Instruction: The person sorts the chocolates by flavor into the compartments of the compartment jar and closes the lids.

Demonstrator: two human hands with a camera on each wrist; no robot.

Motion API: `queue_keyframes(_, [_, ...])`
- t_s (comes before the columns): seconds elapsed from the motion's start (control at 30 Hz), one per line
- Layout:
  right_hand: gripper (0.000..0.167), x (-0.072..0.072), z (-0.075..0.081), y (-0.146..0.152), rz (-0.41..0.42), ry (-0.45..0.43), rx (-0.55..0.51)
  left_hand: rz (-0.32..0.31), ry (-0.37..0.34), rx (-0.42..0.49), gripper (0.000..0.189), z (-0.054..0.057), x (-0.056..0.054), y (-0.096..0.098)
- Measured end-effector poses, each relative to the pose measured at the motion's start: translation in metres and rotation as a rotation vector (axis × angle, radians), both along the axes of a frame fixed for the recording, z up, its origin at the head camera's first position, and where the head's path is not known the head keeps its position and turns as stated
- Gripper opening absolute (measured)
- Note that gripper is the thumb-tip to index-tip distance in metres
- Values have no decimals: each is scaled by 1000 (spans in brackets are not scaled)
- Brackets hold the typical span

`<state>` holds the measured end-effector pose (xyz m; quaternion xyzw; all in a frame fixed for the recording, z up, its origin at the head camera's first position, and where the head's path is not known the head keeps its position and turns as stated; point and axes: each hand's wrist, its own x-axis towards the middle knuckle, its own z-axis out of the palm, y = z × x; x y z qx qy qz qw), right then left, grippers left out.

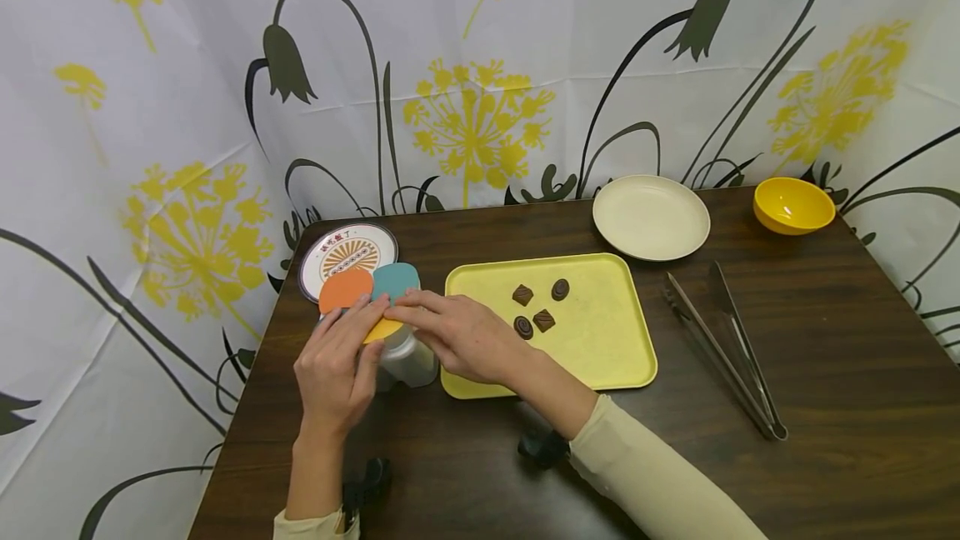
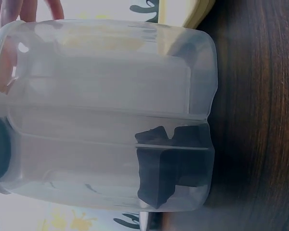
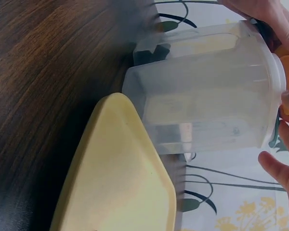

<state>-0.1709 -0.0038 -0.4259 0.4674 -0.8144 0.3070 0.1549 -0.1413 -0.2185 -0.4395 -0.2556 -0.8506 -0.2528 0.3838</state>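
Note:
A clear plastic storage container (image 1: pixel 411 363) with separate compartments stands on the table, left of the yellow tray (image 1: pixel 600 348). Its top carries an orange lid (image 1: pixel 345 287), a teal lid (image 1: pixel 396 279) and a yellow lid (image 1: pixel 386 329). My left hand (image 1: pixel 333 369) rests on the lids from the near left, fingers extended. From the right, my right hand (image 1: pixel 467 336) reaches over and touches the yellow lid with its fingertips. Dark pieces (image 2: pixel 156 168) lie at the bottom of one compartment in the left wrist view. On the tray are several chocolates (image 1: pixel 543 321).
Behind the container lies a patterned round plate (image 1: pixel 311 267). An oval cream plate (image 1: pixel 651 217) and a yellow bowl (image 1: pixel 793 207) stand at the back right. Metal tongs (image 1: pixel 738 357) lie right of the tray. A flowered cloth (image 1: pixel 480 40) hangs behind the table.

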Motion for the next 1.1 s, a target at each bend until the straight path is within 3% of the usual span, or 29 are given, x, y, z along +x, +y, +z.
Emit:
queue_keyframes(0.2, [48, 4, -4, 0, -34, -67, 13, -2, 0, 21, 46, 1, 0, 0])
queue_keyframes(0.5, [64, 7, -7, 0, -30, -89, -2, 18, -13, 53, 43, 1, -1, 0])
queue_keyframes(0.8, [72, 7, -11, 3, -24, -62, 4, 45, -24, 66, 37, 1, -2, 1])
queue_keyframes(1.1, [69, 8, -12, 8, -7, -52, 8, 67, -25, 73, 35, 1, -1, 2])
